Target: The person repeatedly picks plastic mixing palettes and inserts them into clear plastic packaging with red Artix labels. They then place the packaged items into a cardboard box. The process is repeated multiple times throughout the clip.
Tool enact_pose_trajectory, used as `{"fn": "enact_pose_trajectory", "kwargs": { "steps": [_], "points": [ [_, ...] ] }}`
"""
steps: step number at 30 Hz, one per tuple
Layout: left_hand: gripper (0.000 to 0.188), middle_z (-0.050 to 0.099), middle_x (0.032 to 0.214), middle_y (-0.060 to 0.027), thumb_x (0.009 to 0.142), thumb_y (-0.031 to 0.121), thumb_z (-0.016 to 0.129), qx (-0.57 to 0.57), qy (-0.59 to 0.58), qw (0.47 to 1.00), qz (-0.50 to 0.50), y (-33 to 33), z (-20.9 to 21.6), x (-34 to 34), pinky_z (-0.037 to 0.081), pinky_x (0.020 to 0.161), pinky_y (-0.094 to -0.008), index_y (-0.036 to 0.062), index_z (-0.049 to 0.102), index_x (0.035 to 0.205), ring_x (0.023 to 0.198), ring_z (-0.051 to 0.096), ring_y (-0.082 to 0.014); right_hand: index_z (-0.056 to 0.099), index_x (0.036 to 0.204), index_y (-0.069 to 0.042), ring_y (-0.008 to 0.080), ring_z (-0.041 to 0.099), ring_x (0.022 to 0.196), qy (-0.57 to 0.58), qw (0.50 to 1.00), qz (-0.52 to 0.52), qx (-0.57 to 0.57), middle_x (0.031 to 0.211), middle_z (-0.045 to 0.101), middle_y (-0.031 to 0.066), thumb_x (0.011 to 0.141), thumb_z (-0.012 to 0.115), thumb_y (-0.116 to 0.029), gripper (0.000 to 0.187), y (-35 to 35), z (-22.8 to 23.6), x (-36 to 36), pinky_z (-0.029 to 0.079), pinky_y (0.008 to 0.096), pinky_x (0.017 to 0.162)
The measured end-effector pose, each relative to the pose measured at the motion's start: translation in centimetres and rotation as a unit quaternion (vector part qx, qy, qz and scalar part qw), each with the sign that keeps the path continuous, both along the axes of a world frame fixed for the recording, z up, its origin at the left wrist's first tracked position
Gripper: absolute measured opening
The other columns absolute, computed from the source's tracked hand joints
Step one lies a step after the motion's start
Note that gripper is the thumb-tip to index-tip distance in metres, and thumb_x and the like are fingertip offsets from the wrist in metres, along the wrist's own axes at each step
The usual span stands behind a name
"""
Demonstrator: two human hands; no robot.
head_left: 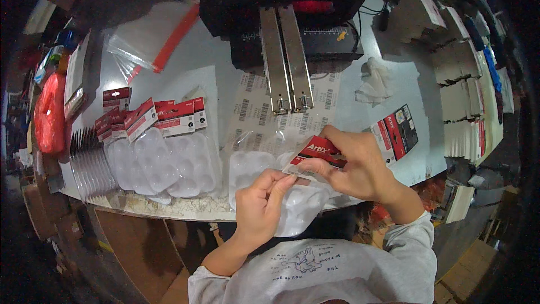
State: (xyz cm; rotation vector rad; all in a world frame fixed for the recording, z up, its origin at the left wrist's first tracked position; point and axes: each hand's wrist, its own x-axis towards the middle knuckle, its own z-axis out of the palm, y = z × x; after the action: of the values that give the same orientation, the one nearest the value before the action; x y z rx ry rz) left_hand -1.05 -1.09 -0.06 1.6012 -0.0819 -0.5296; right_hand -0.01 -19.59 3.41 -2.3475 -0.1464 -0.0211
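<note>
Just past the table's front edge, both hands hold a white plastic paint palette (304, 209) in a clear bag. My left hand (257, 204) pinches the bag's top edge between thumb and fingers. My right hand (355, 163) grips a red and white header card (320, 147) at that same edge, its thumb across the card's face. Another white palette (245, 164) lies on the table behind my left hand. To the left rests a pile of bagged palettes (180, 171) with red cards on top. Several loose header cards (397, 134) lie right of my right hand.
A black machine (219, 5) with two long metal arms (288, 62) stands at the back, above barcode-printed sheets (253, 104). Stacked cards (461, 98) line the right edge. Clear bags (149, 36), a row of clear plastic pieces (90, 163) and a red bag (50, 112) are leftward.
</note>
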Motion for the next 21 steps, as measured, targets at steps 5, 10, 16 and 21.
{"fn": "enact_pose_trajectory", "kwargs": {
  "steps": [5,10,16,21],
  "points": [
    [0.015,0.061,0.062,-0.0077,0.087,0.014,0.058,0.084,-0.068,0.994,-0.012,-0.2,-0.3,0.1,0.039,0.048,-0.0237,0.0002,0.061,0.083,0.051,0.05,-0.0082,0.05,0.068,-0.006,0.0262,0.058,0.05,-0.073,0.996,-0.009,-0.049,0.057,0.057,0.0096,0.072,0.071,-0.035,0.036,0.4,-1.0,-0.7,0.044,0.0353,0.044],
    [0.016,0.058,0.059,-0.0059,0.086,0.015,0.059,0.102,-0.115,0.988,-0.017,-0.4,-0.3,0.0,0.039,0.048,-0.0241,0.0,0.061,0.082,0.051,0.049,-0.0085,0.052,0.067,-0.006,0.0253,0.058,0.049,-0.115,0.993,0.004,-0.032,0.056,0.057,0.007,0.078,0.066,-0.019,0.022,0.1,-2.2,-0.7,0.045,0.0347,0.047],
    [0.021,0.056,0.065,0.0,0.087,0.016,0.058,0.054,-0.064,0.987,0.136,0.5,-1.3,1.2,0.037,0.056,-0.0209,-0.0028,0.061,0.08,0.062,0.045,-0.0058,0.053,0.074,-0.003,0.0259,0.059,0.056,-0.003,0.984,-0.166,0.07,0.065,0.058,0.0108,0.089,0.042,-0.01,0.02,-3.5,-2.4,-1.7,0.047,0.0349,0.053],
    [0.024,0.049,0.064,0.0049,0.089,0.02,0.057,0.022,-0.051,0.983,0.175,1.2,-2.7,1.8,0.028,0.051,-0.02,-0.0025,0.062,0.081,0.059,0.035,-0.0045,0.05,0.081,-0.002,0.0289,0.059,0.062,0.201,0.969,-0.123,0.068,0.074,0.058,0.0157,0.094,0.031,-0.02,0.029,-3.3,-3.7,-4.3,0.047,0.0368,0.059]
  ]
}}
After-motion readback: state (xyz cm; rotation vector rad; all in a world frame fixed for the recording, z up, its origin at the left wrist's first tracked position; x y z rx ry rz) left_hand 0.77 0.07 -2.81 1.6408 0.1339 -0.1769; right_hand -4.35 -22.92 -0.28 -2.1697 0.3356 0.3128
